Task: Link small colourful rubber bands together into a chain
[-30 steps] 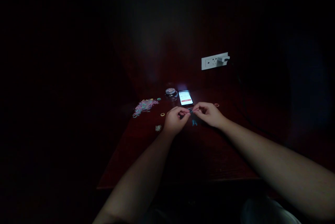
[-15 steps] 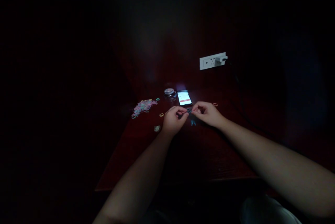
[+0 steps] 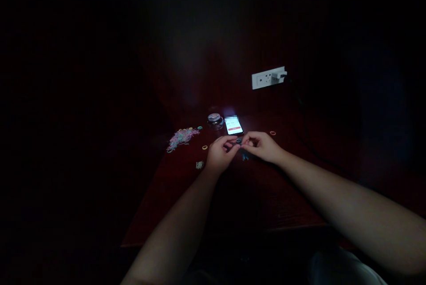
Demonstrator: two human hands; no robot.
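Between my fingertips is a small dark bluish hair elastic (image 3: 238,141). My left hand (image 3: 220,152) pinches it from the left, and my right hand (image 3: 262,145) pinches from the right, the fingertips almost meeting. Just below them on the table lie a few blue elastics (image 3: 245,157). A cluster of pale elastics (image 3: 199,165) rests left of my left wrist, and one yellow elastic (image 3: 204,147) lies above it. Farther left spreads a pile of many-coloured elastics (image 3: 183,138). Right of my right hand sits a lone orange elastic (image 3: 273,133).
A lit phone (image 3: 234,125) lies just beyond my hands, beside a clear jar with a lid (image 3: 214,120). On the wall, a white socket panel (image 3: 266,78) holds a plug with a dark cable hanging down. The dark red table (image 3: 173,200) ends at a front edge; surroundings are very dark.
My right fingertips have come slightly left and closer to my left ones, with the elastic drawn in between them. The whole view has shifted slightly.
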